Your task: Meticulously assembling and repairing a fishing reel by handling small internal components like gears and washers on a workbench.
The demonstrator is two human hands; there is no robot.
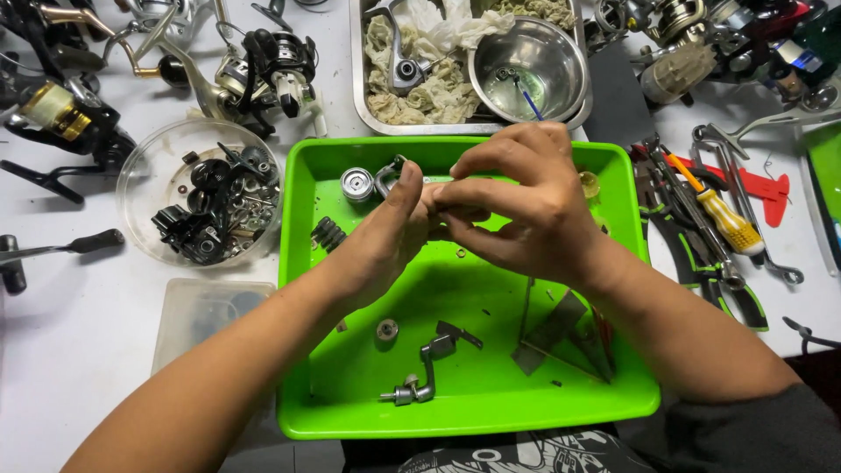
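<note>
Head view: we pinch a small grey metal part (390, 178) between left hand (385, 236) and right hand (526, 210), fingertips pressed together on it, above the bright green plastic tray (473, 412) near its far edge. Open tray floor lies toward the near edge, around a bent metal crank handle (425, 368).

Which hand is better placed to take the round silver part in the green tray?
Probably the left hand. The round silver part lies just beyond its thumb, in the green tray. The right hand is farther and would cross over.
</note>
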